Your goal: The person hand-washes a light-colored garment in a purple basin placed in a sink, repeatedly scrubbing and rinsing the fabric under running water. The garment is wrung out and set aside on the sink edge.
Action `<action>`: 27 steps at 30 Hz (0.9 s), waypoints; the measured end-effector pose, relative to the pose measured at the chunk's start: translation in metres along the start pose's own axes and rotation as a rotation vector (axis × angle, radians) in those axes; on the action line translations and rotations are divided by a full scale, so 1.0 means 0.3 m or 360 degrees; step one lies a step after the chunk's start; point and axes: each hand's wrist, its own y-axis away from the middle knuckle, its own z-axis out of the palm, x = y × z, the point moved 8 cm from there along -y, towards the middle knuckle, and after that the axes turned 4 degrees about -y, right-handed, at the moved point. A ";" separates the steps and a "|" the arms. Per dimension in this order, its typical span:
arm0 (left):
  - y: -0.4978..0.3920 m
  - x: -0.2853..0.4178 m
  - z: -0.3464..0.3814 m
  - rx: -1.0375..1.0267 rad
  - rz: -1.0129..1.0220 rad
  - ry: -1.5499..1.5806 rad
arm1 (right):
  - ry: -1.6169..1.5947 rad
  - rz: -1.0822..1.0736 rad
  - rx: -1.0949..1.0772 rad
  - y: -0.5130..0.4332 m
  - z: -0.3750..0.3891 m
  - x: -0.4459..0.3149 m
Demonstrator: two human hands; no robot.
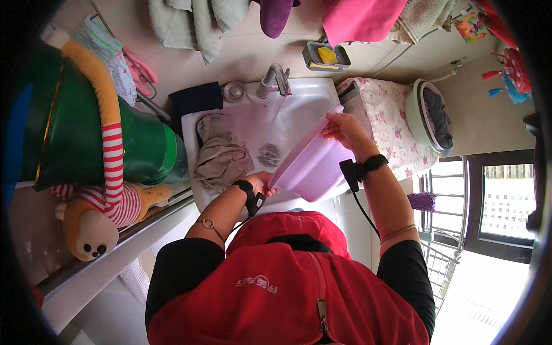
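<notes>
A lilac plastic basin (312,159) is tilted on its side over the white laundry sink (302,92). My right hand (345,129) grips its upper rim, fingers over the edge. My left hand (262,183) holds the lower left end of the rim, partly hidden by the wrist strap. Water runs in a thin stream from the chrome faucet (276,79) into the sink. Wet beige cloth (224,159) lies heaped at the sink's left side, close to my left hand. The dark drain (269,155) shows on the sink floor.
A soap dish (326,57) with yellow soap is on the wall. Towels (181,21) hang above. Right of the sink are a flowered cover (388,120) and stacked basins (416,116) holding dark cloth. On the left are a large green container (95,120) and a plush monkey (97,224).
</notes>
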 end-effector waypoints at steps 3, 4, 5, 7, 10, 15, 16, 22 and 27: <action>-0.002 -0.031 0.023 -0.0051 -0.0086 -0.0073 | -0.0004 -0.0007 0.0108 0.023 -0.013 0.008; 0.001 -0.013 0.015 -0.0012 -0.0015 -0.0083 | -0.0012 -0.0006 0.0108 0.025 -0.023 0.016; 0.006 0.008 0.008 0.0029 0.0059 -0.0094 | -0.0007 -0.0045 0.0140 0.026 -0.048 0.023; 0.023 0.070 -0.003 0.0111 0.0213 -0.0122 | -0.0012 -0.0121 0.0126 0.032 -0.124 0.037; 0.105 0.174 -0.057 0.0555 0.0661 -0.0259 | -0.0031 -0.0199 0.0360 0.023 -0.309 0.161; 0.200 0.260 -0.089 0.1314 0.1053 -0.0714 | 0.0123 0.0251 0.0414 -0.003 -0.528 0.655; 0.204 0.271 -0.090 0.1336 0.1190 -0.0816 | -0.0011 0.0388 0.0379 -0.005 -0.539 0.759; 0.130 0.240 -0.223 0.1555 0.0975 -0.1632 | -0.0177 0.0667 -0.0022 -0.063 -0.459 1.011; 0.165 0.211 -0.210 0.1638 0.0330 -0.1714 | 0.0746 0.0598 -0.0260 -0.113 -0.508 0.857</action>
